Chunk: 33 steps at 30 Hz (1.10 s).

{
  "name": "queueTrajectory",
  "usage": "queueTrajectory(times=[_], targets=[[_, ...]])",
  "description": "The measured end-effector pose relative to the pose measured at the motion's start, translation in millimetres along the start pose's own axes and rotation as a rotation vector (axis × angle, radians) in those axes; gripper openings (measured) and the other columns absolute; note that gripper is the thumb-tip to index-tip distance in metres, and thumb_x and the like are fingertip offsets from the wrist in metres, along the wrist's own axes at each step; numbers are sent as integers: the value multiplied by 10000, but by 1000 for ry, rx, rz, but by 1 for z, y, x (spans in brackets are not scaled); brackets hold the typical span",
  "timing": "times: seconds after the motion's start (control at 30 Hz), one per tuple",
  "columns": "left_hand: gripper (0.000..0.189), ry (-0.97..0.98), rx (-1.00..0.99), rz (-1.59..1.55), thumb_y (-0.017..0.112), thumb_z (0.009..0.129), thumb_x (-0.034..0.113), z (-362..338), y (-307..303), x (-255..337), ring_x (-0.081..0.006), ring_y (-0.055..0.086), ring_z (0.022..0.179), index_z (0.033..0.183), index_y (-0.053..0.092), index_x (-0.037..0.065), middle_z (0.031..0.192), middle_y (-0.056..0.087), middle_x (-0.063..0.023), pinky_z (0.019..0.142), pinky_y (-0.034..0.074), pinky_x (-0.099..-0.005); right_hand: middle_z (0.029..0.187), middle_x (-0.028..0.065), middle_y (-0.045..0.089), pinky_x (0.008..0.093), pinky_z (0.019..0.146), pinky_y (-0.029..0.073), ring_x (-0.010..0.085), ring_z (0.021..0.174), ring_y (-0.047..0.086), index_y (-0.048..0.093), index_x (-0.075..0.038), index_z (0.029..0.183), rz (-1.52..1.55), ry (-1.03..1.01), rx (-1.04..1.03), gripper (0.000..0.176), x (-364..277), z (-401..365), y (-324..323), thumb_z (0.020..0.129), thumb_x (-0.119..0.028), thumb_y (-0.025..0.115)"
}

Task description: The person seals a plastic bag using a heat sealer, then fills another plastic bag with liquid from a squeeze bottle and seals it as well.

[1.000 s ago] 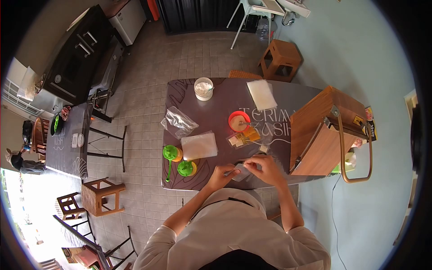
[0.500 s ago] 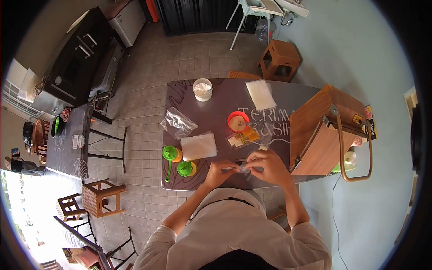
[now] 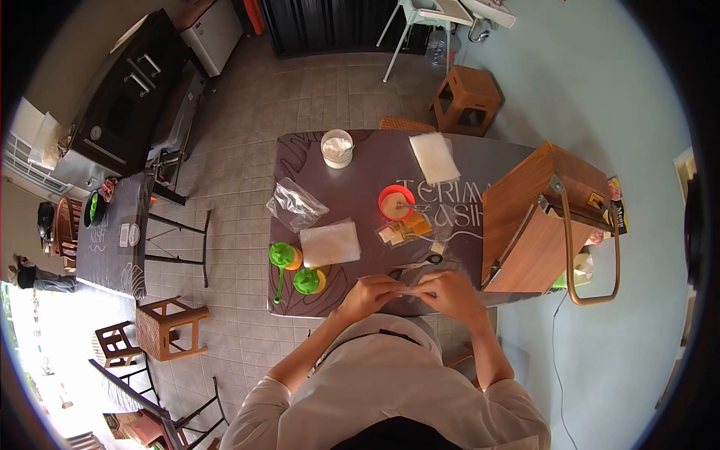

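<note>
At the table's near edge, my left hand [image 3: 369,296] and my right hand [image 3: 450,294] pinch a small clear plastic packet [image 3: 405,289] between them. Its contents are too small to make out. Just beyond the fingers lie scissors [image 3: 420,262] with dark handles. Farther in is a red bowl [image 3: 396,201] of pale powder with a spoon in it. In front of the bowl are small yellow-and-white packets [image 3: 406,229]. Left of the hands is a stack of clear plastic bags [image 3: 330,244].
Two green-topped bottles [image 3: 308,281] stand at the table's left edge, near a crumpled plastic bag [image 3: 298,205]. A tub of white powder [image 3: 337,149] and another plastic stack [image 3: 434,158] are at the back. A wooden box [image 3: 536,225] with a handle takes up the right end.
My right hand has drawn back toward my body, uncovering the scissors on the table. Both hands have come closer together around the small packet.
</note>
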<state>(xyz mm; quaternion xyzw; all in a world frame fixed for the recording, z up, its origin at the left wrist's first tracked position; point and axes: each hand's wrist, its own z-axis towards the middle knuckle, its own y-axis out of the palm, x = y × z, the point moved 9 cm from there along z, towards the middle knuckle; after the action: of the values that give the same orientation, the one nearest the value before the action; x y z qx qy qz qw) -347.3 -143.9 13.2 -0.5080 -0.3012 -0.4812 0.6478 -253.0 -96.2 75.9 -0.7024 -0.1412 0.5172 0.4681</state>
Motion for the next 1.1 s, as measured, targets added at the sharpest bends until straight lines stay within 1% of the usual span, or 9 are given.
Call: queueTrajectory(times=[0.27,0.37,0.43,0.53,0.67,0.77,0.87,1.03,1.1], targets=[[214,-164,-98,17,630,771,109,-17,-4,-42,-298,606,791,967,626,23,894,630,-128,698,488,-343,739,75,624,332,575,457,250,642,588,670,-42,796,25,-5,21,112,7,5,-8,715,-70,598],[338,-227,-202,99,648,765,170,-23,-1,-49,-293,585,904,1072,581,48,1023,604,-127,788,472,-368,731,71,621,333,570,457,248,637,586,673,-51,784,10,-29,46,113,-1,12,-10,705,-66,593],[497,-103,-96,259,686,733,223,-12,-14,-22,-282,534,1018,1172,507,75,1135,557,-107,891,422,-412,730,67,620,333,568,457,248,636,586,675,-61,780,-52,-20,13,112,-4,18,-4,702,-72,594],[590,-32,-28,148,713,703,258,4,-16,7,-277,477,1101,1209,465,84,1195,519,-97,952,366,-448,730,58,620,335,566,457,246,632,585,678,-80,773,-98,-61,-2,111,-14,30,-1,698,-83,596],[545,-31,57,128,718,710,224,13,-18,13,-265,545,1019,1167,482,46,1111,566,-117,905,416,-404,723,55,618,345,566,455,243,620,583,677,-89,770,-85,-113,-80,115,-25,51,-5,694,-85,591],[446,-142,14,-53,693,744,153,20,-19,-2,-210,611,876,1120,495,16,997,613,-113,823,466,-334,710,57,616,342,567,452,233,598,577,672,-82,804,-58,-118,-62,136,-27,64,-18,698,-86,587],[230,-293,41,-758,544,860,60,16,-9,-43,-162,619,789,1080,500,9,858,620,-71,725,501,-297,702,59,616,311,564,449,210,590,577,662,-67,856,63,-183,0,155,-21,83,-23,718,-95,596],[212,-319,158,-800,521,876,72,16,-47,-39,-166,619,748,1080,492,18,851,612,-76,686,491,-280,775,58,629,265,605,461,160,628,588,627,-69,984,254,-77,125,245,-4,95,-27,746,-125,631],[229,-303,316,-665,525,886,112,10,-68,-44,-154,602,755,1081,466,7,853,599,-73,680,484,-273,830,52,635,254,632,466,144,672,596,610,-78,1038,364,-52,159,297,7,94,-13,749,-138,646]])
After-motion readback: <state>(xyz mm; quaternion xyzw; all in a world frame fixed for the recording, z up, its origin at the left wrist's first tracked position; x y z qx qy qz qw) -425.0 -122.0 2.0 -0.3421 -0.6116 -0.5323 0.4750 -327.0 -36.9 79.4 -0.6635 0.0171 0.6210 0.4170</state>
